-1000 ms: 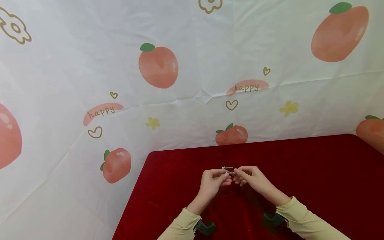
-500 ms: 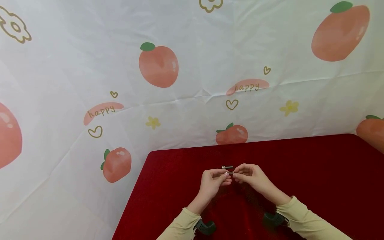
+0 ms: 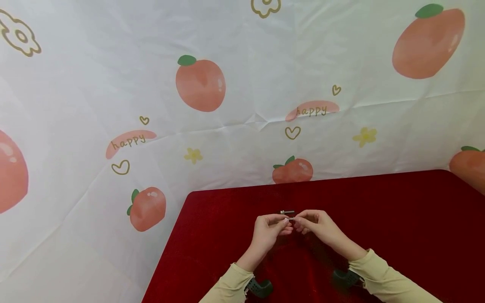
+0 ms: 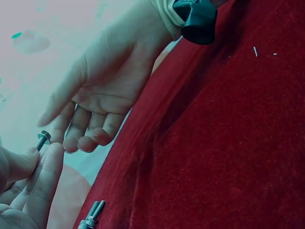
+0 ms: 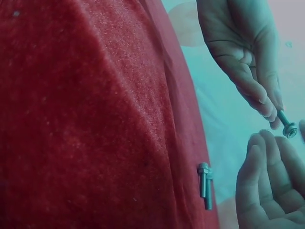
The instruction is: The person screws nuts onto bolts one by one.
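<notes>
My left hand [image 3: 265, 231] pinches a small metal bolt [image 5: 282, 117] by its shank between thumb and index finger, above the table. The bolt's wider end, ringed by a nut or washer [image 4: 44, 135], points toward my right hand [image 3: 320, 225]. In the right wrist view the right thumb and index finger lie either side of that end, with a narrow gap showing. Its other fingers are loosely bent. Just beyond both hands, two more metal bolts [image 5: 205, 186] lie side by side on the red cloth.
A red velvet cloth [image 3: 212, 240] covers the table, with a fold running along it in the wrist views. Behind the table hangs a white sheet [image 3: 242, 84] printed with fruit. Small pale bits [image 4: 255, 51] lie on the cloth.
My right hand rises slightly and comes back down, its thumb and fingers shifting at the bolt's end. My left hand keeps its pinch in place. The bolts on the table stay put.
</notes>
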Demonstrator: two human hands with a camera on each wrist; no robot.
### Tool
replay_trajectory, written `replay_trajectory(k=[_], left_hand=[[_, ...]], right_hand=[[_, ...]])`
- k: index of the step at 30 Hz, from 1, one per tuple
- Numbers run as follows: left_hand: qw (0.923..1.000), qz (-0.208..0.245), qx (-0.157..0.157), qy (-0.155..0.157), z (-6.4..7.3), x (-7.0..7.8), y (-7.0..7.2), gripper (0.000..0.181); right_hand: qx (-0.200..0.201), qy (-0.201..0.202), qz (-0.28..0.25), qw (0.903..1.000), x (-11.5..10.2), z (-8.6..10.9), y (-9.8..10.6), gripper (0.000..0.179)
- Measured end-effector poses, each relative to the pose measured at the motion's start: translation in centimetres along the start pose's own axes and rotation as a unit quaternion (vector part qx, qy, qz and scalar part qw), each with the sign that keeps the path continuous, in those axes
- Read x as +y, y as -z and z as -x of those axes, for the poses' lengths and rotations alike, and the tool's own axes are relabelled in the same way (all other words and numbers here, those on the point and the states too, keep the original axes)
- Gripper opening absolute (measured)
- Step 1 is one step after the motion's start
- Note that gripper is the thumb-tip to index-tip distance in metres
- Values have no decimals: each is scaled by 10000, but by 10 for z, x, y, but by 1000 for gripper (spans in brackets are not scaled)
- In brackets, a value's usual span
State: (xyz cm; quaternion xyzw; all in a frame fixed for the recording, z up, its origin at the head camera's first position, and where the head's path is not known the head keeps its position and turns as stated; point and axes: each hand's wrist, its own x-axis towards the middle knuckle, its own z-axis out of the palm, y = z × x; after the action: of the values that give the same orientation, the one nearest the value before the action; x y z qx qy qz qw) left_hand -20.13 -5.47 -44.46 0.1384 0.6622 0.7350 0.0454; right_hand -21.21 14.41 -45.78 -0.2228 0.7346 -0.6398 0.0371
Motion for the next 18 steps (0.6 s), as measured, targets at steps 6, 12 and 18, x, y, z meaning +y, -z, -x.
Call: replay_trajectory(k=[6,12,18], left_hand=[[10000,47,-1,36,1,0,0,23],[9999,49,-94,-34,0,-1,-1,23],[10000,20,-56,14,0,2,-1,21]], right_hand=[[-127,145,-232,9995,1,0,0,32],[-45,154,-112,9998,0,0,-1,24],[20,-72,228,9997,-1,-1,-3,25]])
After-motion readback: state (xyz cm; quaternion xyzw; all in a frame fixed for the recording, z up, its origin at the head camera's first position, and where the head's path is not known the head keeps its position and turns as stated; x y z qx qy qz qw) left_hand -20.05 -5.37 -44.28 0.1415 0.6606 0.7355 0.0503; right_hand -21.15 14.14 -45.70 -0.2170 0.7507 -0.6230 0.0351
